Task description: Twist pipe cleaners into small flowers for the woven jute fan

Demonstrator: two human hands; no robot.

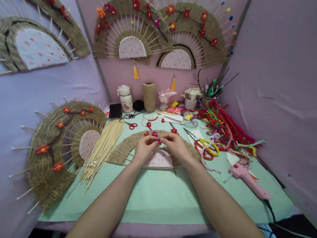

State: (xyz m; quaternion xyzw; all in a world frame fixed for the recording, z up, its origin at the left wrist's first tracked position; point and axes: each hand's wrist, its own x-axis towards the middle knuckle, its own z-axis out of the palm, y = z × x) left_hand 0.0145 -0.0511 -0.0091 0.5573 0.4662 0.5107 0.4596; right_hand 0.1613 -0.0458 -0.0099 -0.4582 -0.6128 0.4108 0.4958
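Observation:
My left hand [145, 148] and my right hand [176, 144] meet over the middle of the table, fingertips pinched together. Between them is a small magenta pipe-cleaner piece [158, 140], mostly covered by the fingers. Below lies a twine-wrapped fan [124, 145] with a dotted white half-round centre [160, 160], partly hidden by my hands. Just beyond my fingertips sits a magenta flower [155, 133]. Small red flowers [174, 130] rest around the fan's upper edge.
Thin wooden sticks [103, 150] lie left, beside a finished fan [52, 151]. On the right are yellow-handled scissors [212, 147], red-handled scissors [204, 153], loose pipe cleaners [226, 123] and a corded pink glue gun [249, 179]. A twine spool [149, 97] and white bottle [125, 98] stand behind.

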